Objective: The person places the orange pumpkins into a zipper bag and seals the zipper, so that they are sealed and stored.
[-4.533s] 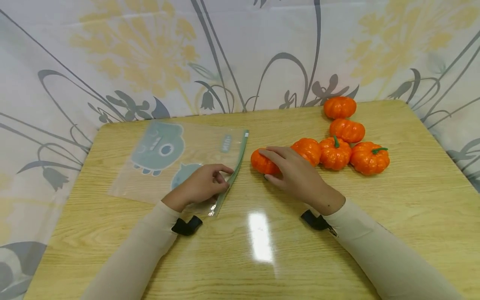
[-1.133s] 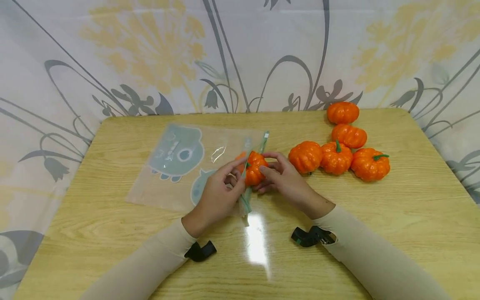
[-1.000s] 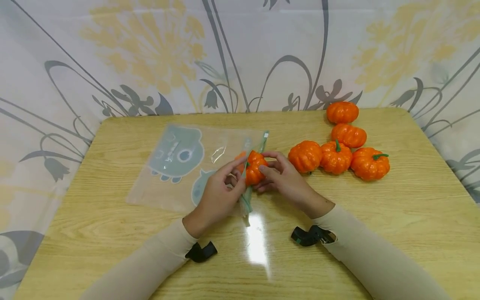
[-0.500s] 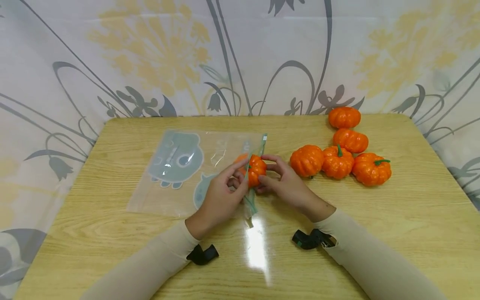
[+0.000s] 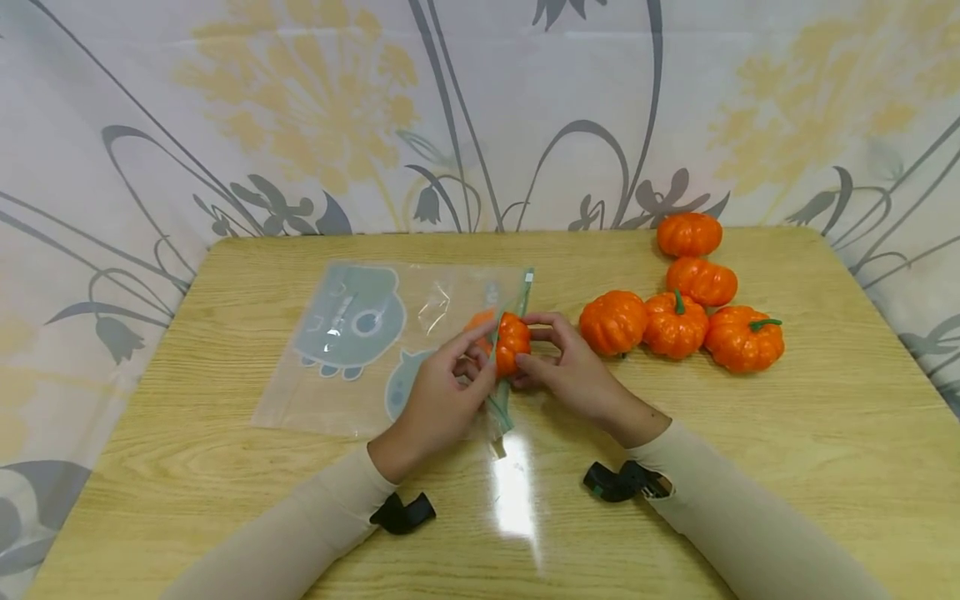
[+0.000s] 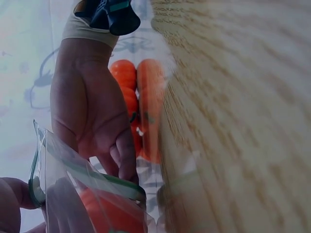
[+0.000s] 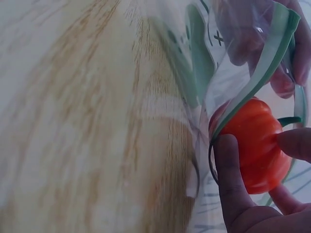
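orange and glossy, one small pumpkin [image 5: 513, 343] sits in the mouth of a clear zip bag [image 5: 416, 333], near the middle of the pale wood-grain worktop [image 5: 825, 417]. from my distant seat i see the right hand [image 5: 581, 375] gripping it from the side away from the bag, thumb and fingers around the ribbed skin. the right wrist view shows me its green stem [image 7: 290, 121] pointing sideways and a green sealing strip [image 7: 262, 73] crossing one flank, so part of the pumpkin lies behind the film and part outside. the left hand [image 5: 442, 387] pinches the bag's edge at the opening; i make out some of its fingers [image 7: 238, 51] through the plastic. the rest of the bag lies flat toward the person's left, printed with a large blue-green creature [image 5: 352, 317] and a smaller one partly covered by that hand.

to the right i count five more pumpkins. three stand in a near row: a leftmost pumpkin [image 5: 613, 323], a middle pumpkin [image 5: 677, 325] with its stem up, and an end pumpkin [image 5: 745, 339] whose stem leans right. two further pumpkins [image 5: 702, 282] sit behind them, toward the flowered backdrop [image 5: 480, 125]. each wrist carries a black mount [image 5: 402, 512] at the beige cuff.
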### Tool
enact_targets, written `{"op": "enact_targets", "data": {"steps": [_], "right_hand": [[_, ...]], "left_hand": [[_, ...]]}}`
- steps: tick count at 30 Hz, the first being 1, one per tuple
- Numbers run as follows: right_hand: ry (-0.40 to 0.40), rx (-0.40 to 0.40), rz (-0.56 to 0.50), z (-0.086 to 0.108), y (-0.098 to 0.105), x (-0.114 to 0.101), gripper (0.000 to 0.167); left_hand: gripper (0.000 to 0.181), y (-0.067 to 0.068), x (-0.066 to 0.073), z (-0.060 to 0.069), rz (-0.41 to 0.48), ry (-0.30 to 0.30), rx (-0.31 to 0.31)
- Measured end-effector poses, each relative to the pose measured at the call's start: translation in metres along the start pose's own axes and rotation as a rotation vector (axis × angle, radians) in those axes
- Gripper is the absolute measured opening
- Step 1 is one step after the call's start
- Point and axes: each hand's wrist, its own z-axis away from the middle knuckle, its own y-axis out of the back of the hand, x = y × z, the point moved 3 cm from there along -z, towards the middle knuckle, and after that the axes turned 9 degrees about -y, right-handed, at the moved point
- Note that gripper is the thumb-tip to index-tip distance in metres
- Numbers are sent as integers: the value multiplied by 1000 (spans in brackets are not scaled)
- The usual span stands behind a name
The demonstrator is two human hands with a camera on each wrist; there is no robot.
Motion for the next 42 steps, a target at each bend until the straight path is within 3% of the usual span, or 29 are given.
{"op": "enact_targets", "data": {"steps": [12, 20, 34, 42], "right_hand": [[31, 17, 22, 1, 0, 0, 55], [18, 30, -18, 2, 0, 0, 53], [32, 15, 66, 1, -1, -1, 57], [49, -65, 49, 3, -2, 0, 56]], "left_hand": [[46, 1, 0, 0, -13, -25, -4], [47, 1, 1, 0, 11, -30, 15], [47, 2, -1, -1, 5, -49, 14], [48, 2, 1, -1, -4, -39, 7]]}}
